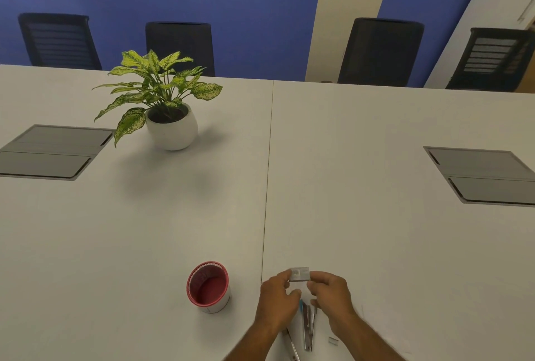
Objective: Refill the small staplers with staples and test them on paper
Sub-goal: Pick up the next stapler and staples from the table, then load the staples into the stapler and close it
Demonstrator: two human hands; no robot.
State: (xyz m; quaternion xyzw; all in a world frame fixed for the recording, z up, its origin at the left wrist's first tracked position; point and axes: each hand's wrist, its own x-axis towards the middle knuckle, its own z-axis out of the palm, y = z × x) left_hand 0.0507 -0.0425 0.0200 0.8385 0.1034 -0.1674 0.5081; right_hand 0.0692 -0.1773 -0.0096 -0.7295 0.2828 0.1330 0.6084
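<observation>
White table point(376, 230) — both hands point(278, 302) pinch what seems a staple box point(299, 274).

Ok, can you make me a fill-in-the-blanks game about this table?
1. Both hands, left and right, hold one small grey staple ____.
2. The round cup left of the hands is ____ inside.
3. The leafy green plant stands in a ____ pot.
4. An open metal stapler lies on the white ____.

Missing words: box, red, white, table.

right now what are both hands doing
Left hand: pinching one end of the small staple box.
Right hand: pinching the other end of the same box.
</observation>
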